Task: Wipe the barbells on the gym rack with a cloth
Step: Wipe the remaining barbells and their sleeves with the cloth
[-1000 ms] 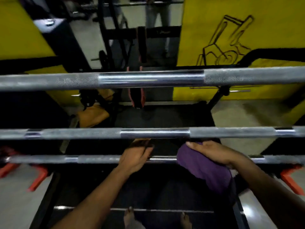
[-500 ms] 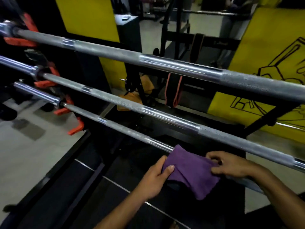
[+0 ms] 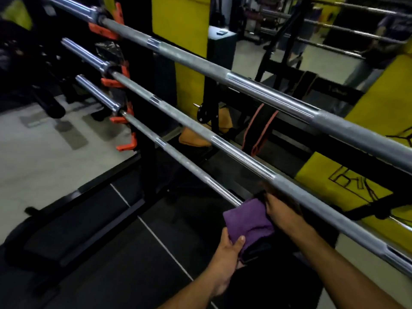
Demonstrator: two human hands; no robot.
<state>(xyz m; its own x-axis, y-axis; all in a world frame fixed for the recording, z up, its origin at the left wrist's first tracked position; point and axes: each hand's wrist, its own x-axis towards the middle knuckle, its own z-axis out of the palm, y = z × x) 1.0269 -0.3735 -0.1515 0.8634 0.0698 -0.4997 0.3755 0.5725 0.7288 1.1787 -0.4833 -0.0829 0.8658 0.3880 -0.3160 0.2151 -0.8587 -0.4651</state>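
Head view showed our left hand [image 3: 225,253] pinching the purple cloth's [image 3: 247,221] near edge and our right hand [image 3: 281,210] clamping it over the lowest barbell [image 3: 178,158], presumably to wipe along it, beneath two higher barbells [image 3: 245,157].

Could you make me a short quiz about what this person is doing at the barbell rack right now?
1. True or false: the purple cloth sits on the lowest barbell of the three.
2. Which hand pinches the cloth's near edge with the thumb on top? A) left hand B) right hand
3. Fill in: the hooks holding the bars at the far end are coloured ____.

Key
1. True; the middle barbell and top barbell are bare.
2. A; the right hand holds the cloth at the bar.
3. Orange.
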